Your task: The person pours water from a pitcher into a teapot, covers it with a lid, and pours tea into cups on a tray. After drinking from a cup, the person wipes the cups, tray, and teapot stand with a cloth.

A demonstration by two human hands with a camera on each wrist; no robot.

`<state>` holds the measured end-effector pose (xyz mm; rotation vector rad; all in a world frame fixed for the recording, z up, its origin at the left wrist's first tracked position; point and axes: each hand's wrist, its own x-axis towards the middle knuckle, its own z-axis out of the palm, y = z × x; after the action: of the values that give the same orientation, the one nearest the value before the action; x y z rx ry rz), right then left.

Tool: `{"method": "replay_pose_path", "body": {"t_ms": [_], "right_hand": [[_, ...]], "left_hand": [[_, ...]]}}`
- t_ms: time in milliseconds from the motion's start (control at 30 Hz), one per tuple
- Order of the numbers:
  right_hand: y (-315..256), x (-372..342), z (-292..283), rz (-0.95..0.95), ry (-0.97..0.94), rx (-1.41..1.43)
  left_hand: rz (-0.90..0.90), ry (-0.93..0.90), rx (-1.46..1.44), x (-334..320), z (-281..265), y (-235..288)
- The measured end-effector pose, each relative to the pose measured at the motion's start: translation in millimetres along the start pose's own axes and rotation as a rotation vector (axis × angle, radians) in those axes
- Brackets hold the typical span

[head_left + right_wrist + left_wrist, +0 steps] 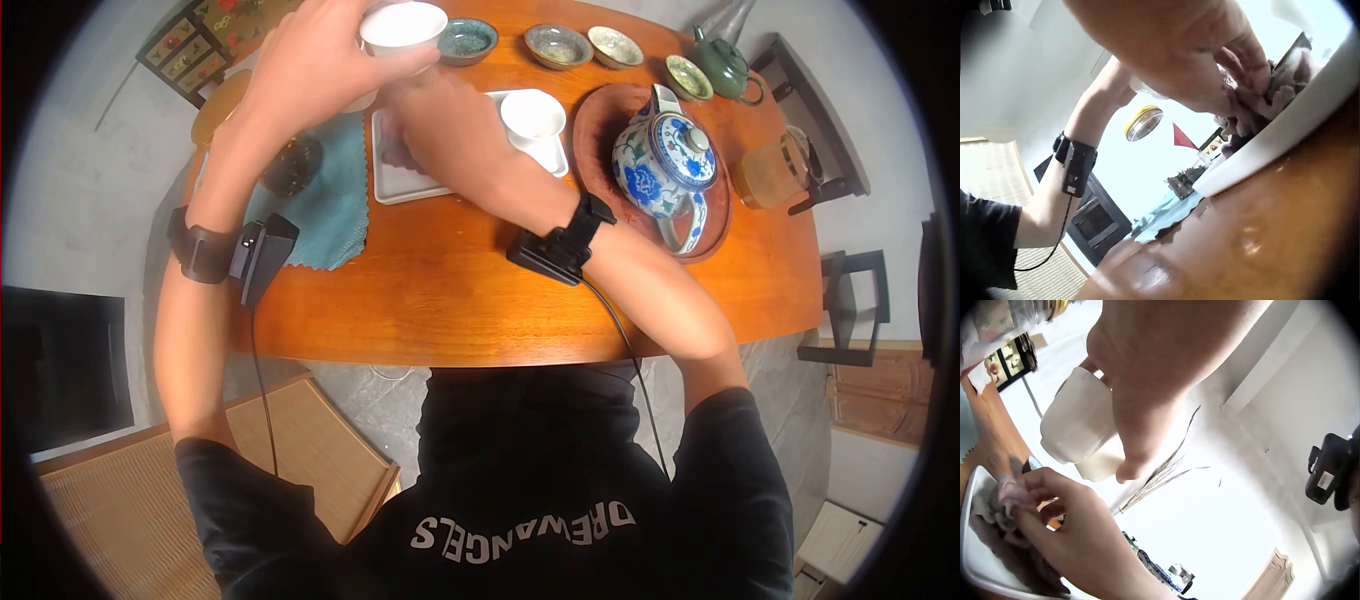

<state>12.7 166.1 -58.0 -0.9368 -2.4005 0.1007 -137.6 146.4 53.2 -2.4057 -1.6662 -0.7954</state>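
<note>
My left hand (312,62) holds a white cup (404,26) up over the table, its thumb along the side. In the left wrist view the white cup (1079,415) is tilted, and a second pale rounded form (1102,464) shows right under it. Lower down, my right hand (455,125) pinches a crumpled greyish-pink cloth (1013,499) at the white tray (405,186). Folds of the cloth (1254,115) bunch between the fingers in the right wrist view. Another white cup (533,117) stands on the tray's right part.
A blue-and-white teapot (645,170) sits on a round reddish-brown tray (597,125) at right. Several small bowls (558,46) line the back, near a green teapot (722,66). A glass pitcher (770,178) stands far right. A teal cloth (335,215) lies left under a dark round object (292,165).
</note>
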Motion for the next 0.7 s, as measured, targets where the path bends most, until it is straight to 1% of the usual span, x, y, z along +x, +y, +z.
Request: {"method": "replay_pose_path", "body": {"t_ms": [33,67,100,167,200,367,400,467,500,567,600,667,700], "right_hand": [[0,3,3,-0.017,0.139,-0.081],[-1,2,8,-0.026,0.204,-0.116],[-4,1,15,-0.026,0.204,-0.116],[-9,-4,25,0.015,0.070,-0.264],[-8,-6,27,0.012,0.072,-0.266],[-2,-17,13,-0.062,-0.029,-0.014],[0,-20,9,-0.060,-0.028,-0.017],[-1,-31,-2,-0.124,-0.065,0.108],[-4,-35,-7,-0.126,-0.066,0.107],[-12,-45,-15,-0.060,-0.123,0.189],[-15,-49,-14,-0.060,-0.122,0.190],[-18,-55,-9,-0.103,-0.015,0.063],[-17,-56,-5,-0.098,-0.013,0.061]], "left_hand": [[0.000,-0.001,0.001,-1,-2,-2],[0.000,0.002,0.003,-2,-3,-4],[-0.001,0.005,0.006,-2,-4,-5],[-0.009,-0.003,0.010,-3,-5,-4],[-0.018,-0.006,0.016,-3,-6,-4],[0.000,-0.003,-0.032,-1,-7,-6],[0.013,-0.015,-0.051,0,-7,-6],[0.012,-0.029,-0.059,1,-4,-4],[0.006,-0.045,-0.067,0,-2,-4],[0.002,-0.062,-0.082,-1,3,0],[0.002,-0.081,-0.100,-1,6,1],[0.015,-0.114,-0.122,-2,14,-5],[0.024,-0.148,-0.145,-3,19,-8]]}}
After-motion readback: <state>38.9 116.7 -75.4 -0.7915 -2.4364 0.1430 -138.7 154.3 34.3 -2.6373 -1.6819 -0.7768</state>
